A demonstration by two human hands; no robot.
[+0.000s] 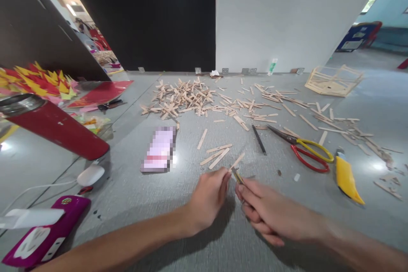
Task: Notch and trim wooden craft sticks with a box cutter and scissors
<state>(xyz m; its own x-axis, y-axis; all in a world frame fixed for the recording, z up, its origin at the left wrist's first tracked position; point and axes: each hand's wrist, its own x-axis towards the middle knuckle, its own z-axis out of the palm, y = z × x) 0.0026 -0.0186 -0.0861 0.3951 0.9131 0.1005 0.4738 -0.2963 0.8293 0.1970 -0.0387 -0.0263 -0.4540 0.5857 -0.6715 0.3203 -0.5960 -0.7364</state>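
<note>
The person's left forearm is bare along its whole visible length, from the lower edge of the view, near eight o'clock, up to the wrist. It is slim and smooth in outline, narrowing a little before the rounded back of the left hand, which lies at six o'clock and is bare too. The right forearm, at four o'clock, is likewise bare and slender. The bare right hand, between four and five o'clock, has long, narrow fingers; finer surface detail is blurred.
</note>
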